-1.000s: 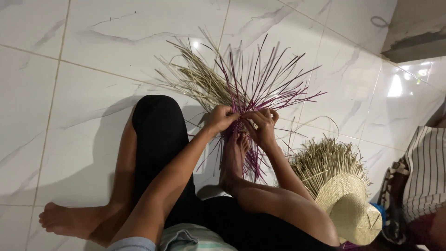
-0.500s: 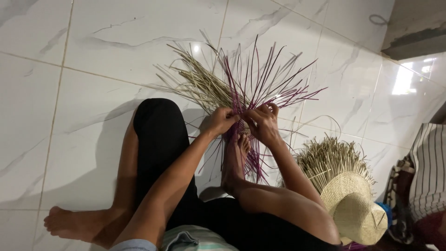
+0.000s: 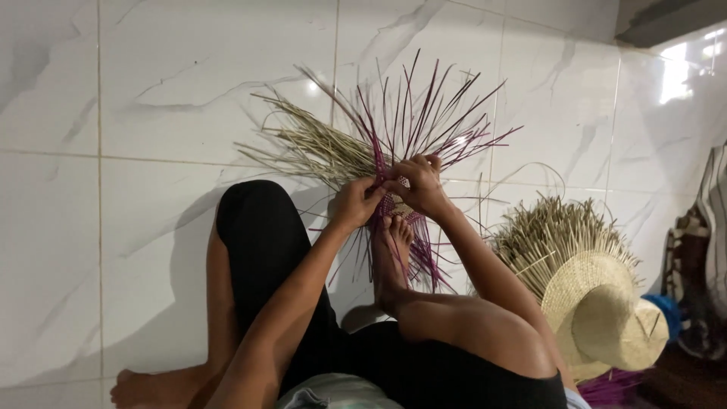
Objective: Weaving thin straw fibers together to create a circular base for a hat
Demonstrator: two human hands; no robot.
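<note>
Purple straw strands (image 3: 424, 113) of a part-woven piece on the tiled floor (image 3: 151, 113) are pinched by the closed fingers of the left hand (image 3: 354, 203) and right hand (image 3: 415, 184), above a bare foot (image 3: 392, 250).

Glossy white marble-look tiled floor (image 3: 151, 91).
Grey veins and thin grout lines cross it; light glares at upper right (image 3: 674, 79).

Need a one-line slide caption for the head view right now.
Seated on a white tiled floor, left hand and right hand pinch purple and tan straw strands; a half-woven straw piece lies alongside.
</note>
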